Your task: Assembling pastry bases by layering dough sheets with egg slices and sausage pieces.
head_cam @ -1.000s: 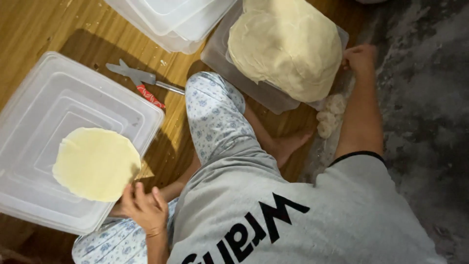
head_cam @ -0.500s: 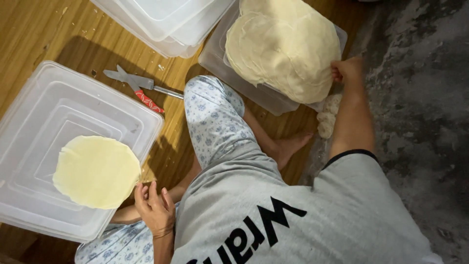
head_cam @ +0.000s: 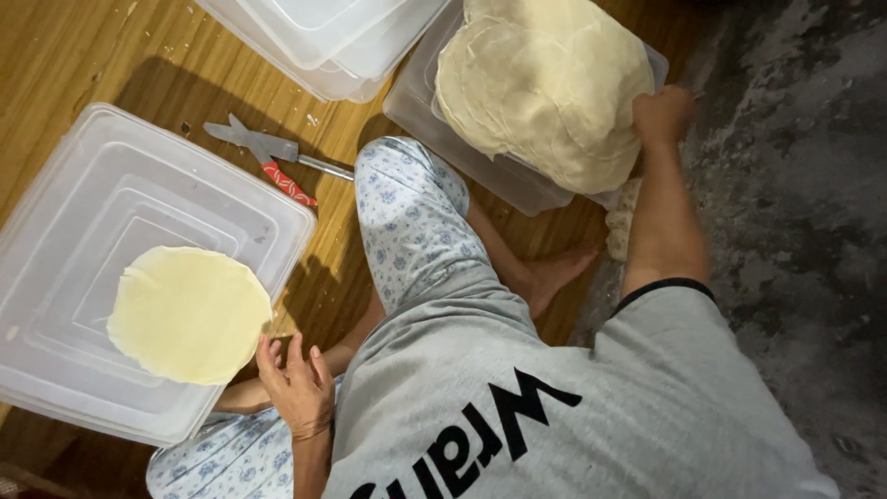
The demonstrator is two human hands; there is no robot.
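My left hand hovers with fingers apart and nothing in it, just off the near edge of a thin round dough sheet. That sheet lies flat on an upturned clear plastic lid. My right hand reaches out to the right edge of a tall stack of thin dough sheets. Its fingers are curled on the stack's edge. The stack rests on a clear plastic container. My bent leg in blue floral trousers lies between the two.
Stacked clear plastic tubs stand at the top. A red-handled metal tool lies on the wooden floor. Small dough lumps sit by my right forearm. Rough grey concrete runs along the right.
My left hand has let go of the round sheet and drawn back a little; the sheet now lies flat on the lid. My right hand stays at the stack's edge.
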